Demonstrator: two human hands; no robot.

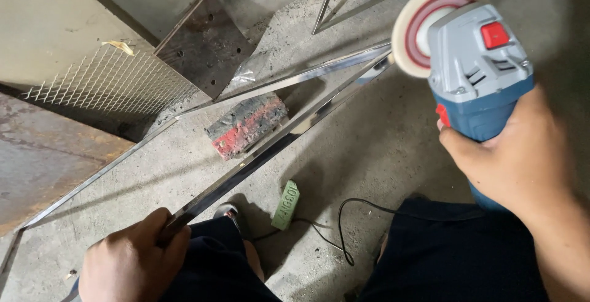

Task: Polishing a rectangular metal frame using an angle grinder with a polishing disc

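Shiny steel bar (270, 148) angled across concrete, blue-grey angle grinder (476, 74) raised, white polishing wheel at bar's far end.

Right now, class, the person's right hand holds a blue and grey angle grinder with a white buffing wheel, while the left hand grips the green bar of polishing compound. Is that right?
Not quite. In the head view, the left hand grips the end of the shiny metal strip; the green bar lies untouched on the concrete floor. The right hand does hold the angle grinder.

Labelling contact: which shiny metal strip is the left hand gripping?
The nearer strip, running over the red brick's near edge into the left hand; the farther strip lies ungripped.
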